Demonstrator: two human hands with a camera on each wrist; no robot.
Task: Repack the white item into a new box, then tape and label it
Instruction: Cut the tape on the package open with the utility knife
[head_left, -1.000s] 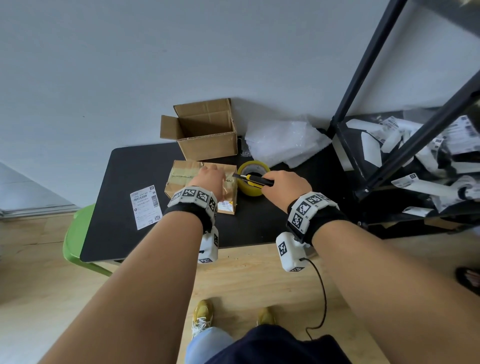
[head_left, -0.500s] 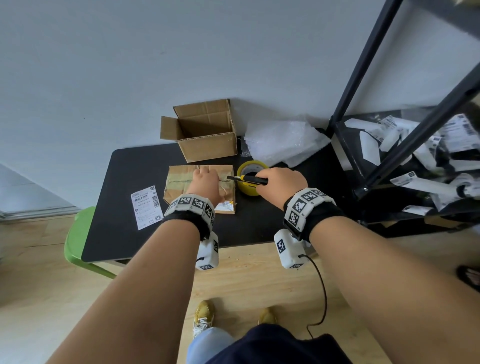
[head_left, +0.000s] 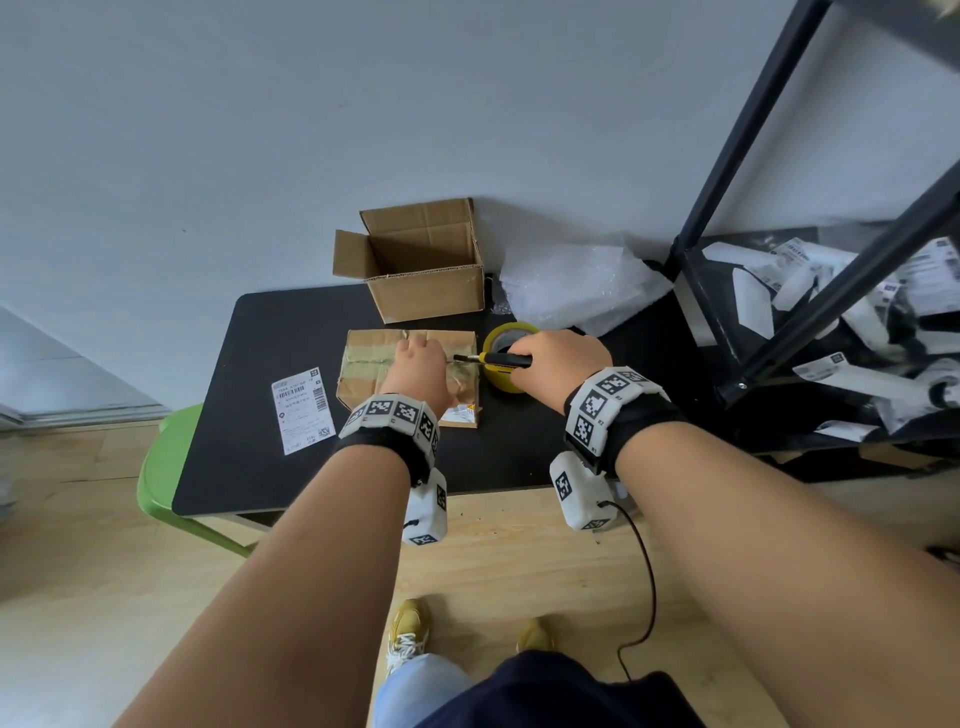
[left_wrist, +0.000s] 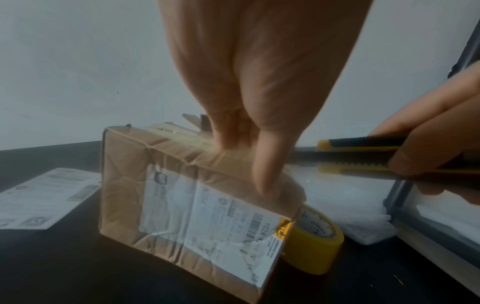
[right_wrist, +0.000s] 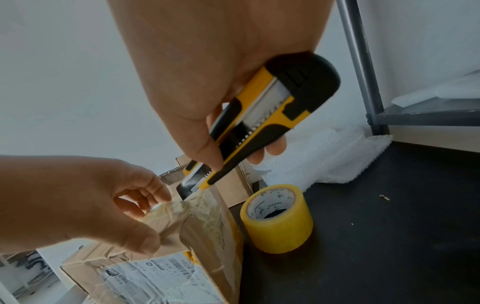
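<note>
The taped old box (head_left: 408, 376) lies mid-table, at 6 o'clock from the open new box (head_left: 426, 267). It is pressed down by the left hand (head_left: 418, 371), fingers curled on loose tape; a utility knife (head_left: 493, 359) is clamped in the right hand (head_left: 558, 366). The crumpled cardboard looks light and soft, best steadied on top, clear of the blade.

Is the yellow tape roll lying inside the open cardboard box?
No, the tape roll sits on the black table beside the sealed parcel, outside the open box.

The head view looks steeply down from above onto the black table (head_left: 270, 374). Both wrist views sit low and close, facing the wall; all three share the taped box (left_wrist: 166, 197) and yellow tape roll (right_wrist: 279, 224).
</note>
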